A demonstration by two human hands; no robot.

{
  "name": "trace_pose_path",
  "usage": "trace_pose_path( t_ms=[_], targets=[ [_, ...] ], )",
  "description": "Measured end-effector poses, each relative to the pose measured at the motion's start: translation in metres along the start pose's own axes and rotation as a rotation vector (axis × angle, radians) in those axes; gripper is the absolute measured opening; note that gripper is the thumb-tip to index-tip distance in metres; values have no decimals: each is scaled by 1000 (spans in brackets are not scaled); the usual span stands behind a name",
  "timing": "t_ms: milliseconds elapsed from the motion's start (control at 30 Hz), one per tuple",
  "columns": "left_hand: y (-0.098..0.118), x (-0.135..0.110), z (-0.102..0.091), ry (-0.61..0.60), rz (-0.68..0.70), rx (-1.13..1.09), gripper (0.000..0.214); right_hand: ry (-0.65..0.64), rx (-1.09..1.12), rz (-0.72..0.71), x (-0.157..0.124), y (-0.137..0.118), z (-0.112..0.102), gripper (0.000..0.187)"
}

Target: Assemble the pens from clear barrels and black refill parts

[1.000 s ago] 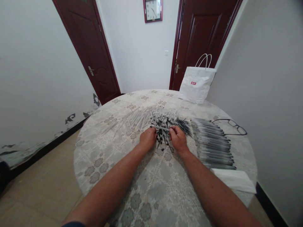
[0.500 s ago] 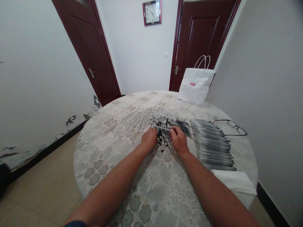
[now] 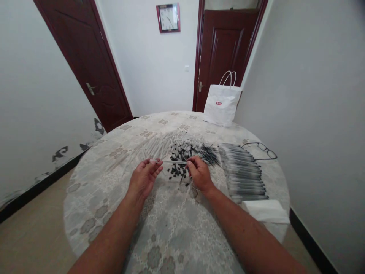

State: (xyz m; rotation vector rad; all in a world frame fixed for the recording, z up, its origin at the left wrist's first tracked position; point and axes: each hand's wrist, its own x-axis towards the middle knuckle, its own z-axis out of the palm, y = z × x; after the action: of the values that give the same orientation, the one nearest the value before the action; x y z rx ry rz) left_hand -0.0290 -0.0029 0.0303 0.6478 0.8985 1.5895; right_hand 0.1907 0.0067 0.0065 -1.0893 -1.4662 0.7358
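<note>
My right hand (image 3: 199,173) pinches one end of a slim pen (image 3: 178,162), held level above the table and pointing left. Opposite it, my left hand (image 3: 145,177) has thumb and forefinger closed on a small whitish, see-through piece that looks like a pen cap (image 3: 154,161), at the pen's tip. Whether the two pieces touch is too blurred to tell. Below and between the hands lie small black plugs (image 3: 173,171). Dark thin refills (image 3: 210,154) are heaped beyond my right hand. Translucent pen barrels (image 3: 155,146) are spread behind my left hand.
A row of assembled-looking pens (image 3: 246,173) lies at the right, beside eyeglasses (image 3: 266,152) and a folded white packet (image 3: 265,211). A white paper bag (image 3: 222,104) stands at the back of the round, cloth-covered table (image 3: 168,232).
My left hand has moved left, away from the right hand, and turned palm up with the whitish piece in its fingers. My right hand still holds the pen. The view has swung right.
</note>
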Motion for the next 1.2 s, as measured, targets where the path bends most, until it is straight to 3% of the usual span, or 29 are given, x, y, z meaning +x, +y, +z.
trace_pose_path(
  t_ms=[133, 367, 700, 900, 1100, 1200],
  targets=[
    [0, 1, -6, 1, 7, -44, 37, -8, -6, -19, -8, -9, 5, 24],
    [-3, -2, -8, -49, 12, -18, 36, 6, 5, 40, -12, -8, 6, 25],
    [-12, -3, -8, -86, 35, 48, 33, -10, -144, -65, -15, -8, 5, 26],
    [-12, -3, -7, -52, 36, 27, 31, -58, -340, -274, -15, -9, 5, 22],
    [-12, -1, -9, -32, 45, 35, 33, -261, -490, -537, -14, -6, 6, 27],
    [-10, -2, -6, -33, 42, 36, 32, -272, -559, -613, -16, -5, 8, 28]
  ],
)
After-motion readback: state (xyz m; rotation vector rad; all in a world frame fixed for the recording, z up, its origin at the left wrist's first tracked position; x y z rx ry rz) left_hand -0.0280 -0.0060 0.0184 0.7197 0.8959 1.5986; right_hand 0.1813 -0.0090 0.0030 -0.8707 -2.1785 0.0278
